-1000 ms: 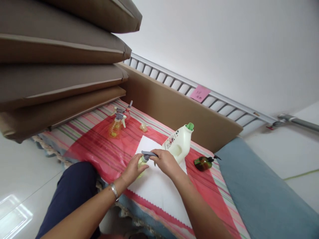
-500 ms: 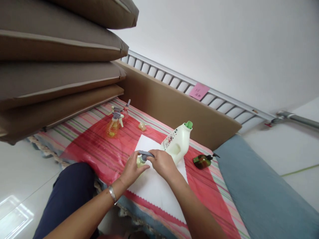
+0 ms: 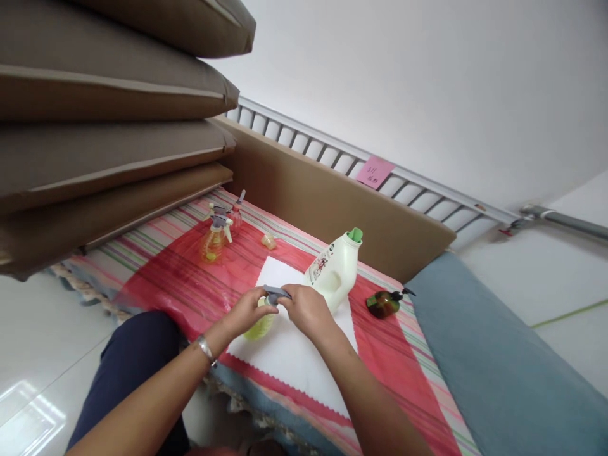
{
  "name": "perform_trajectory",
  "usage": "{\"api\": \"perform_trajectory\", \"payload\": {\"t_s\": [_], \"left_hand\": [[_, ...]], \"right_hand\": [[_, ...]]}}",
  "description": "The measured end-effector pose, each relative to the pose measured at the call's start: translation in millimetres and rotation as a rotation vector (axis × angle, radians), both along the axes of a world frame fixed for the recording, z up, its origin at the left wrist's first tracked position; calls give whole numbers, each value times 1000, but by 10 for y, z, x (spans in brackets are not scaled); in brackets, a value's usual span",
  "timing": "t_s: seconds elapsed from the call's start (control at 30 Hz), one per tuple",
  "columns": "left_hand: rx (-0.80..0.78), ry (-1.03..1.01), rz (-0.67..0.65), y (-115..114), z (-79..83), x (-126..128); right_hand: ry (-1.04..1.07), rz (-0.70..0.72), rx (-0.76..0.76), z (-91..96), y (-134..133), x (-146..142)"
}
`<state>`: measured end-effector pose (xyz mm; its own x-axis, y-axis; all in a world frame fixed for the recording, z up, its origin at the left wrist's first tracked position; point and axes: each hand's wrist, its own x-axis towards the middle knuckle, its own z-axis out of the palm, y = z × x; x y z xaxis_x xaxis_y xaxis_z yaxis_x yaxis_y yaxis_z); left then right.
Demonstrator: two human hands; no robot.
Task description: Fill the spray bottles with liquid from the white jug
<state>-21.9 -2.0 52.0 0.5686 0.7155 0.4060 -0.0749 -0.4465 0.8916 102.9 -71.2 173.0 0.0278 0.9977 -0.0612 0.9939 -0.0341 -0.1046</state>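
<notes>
Both hands are closed at the top of a spray bottle (image 3: 259, 329) with yellow-green liquid, over a white cloth (image 3: 304, 373) with zigzag edges. My left hand (image 3: 247, 309) pinches around the bottle's neck and the left end of its grey spray head (image 3: 275, 292). On the right side of that head, the fingers of my right hand (image 3: 308, 309) are curled, their tips partly hidden. Just behind my right hand stands a large pale green jug (image 3: 339, 266) with a green spout, its lower part covered by the hand.
An orange spray bottle (image 3: 213, 244), a pink one (image 3: 236, 215) and a small pale cap-like item (image 3: 268, 241) are at the back left. A dark pump bottle (image 3: 382, 304) lies at right. Brown cushions (image 3: 118, 145) are stacked left; a brown board (image 3: 323, 196) borders the back.
The spray bottle's yellow-green body now shows below my left hand, which has shifted slightly up and left. Both hands stay on its top. The view has shifted slightly.
</notes>
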Motion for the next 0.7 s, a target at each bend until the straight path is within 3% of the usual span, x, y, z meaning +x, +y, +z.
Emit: {"api": "perform_trajectory", "payload": {"t_s": [0.1, 0.23, 0.3, 0.5, 0.57, 0.7], "left_hand": [[-2, -11, -77, 24, 14, -5], [-7, -5, 166, -7, -30, 23], [-14, 12, 199, -3, -43, 7], [-8, -11, -37, -5, 48, -99], [-9, -11, 31, -38, 59, -80], [-6, 62, 304, -2, -60, -51]], "right_hand": [[-2, -2, 1, 8, -6, -9], [-18, -13, 0, 9, -5, -25], [-26, -19, -2, 9, -2, -27], [-38, -20, -6, 13, 6, -39], [-45, -15, -7, 7, 11, -51], [-59, -11, -2, -6, 22, -63]]}}
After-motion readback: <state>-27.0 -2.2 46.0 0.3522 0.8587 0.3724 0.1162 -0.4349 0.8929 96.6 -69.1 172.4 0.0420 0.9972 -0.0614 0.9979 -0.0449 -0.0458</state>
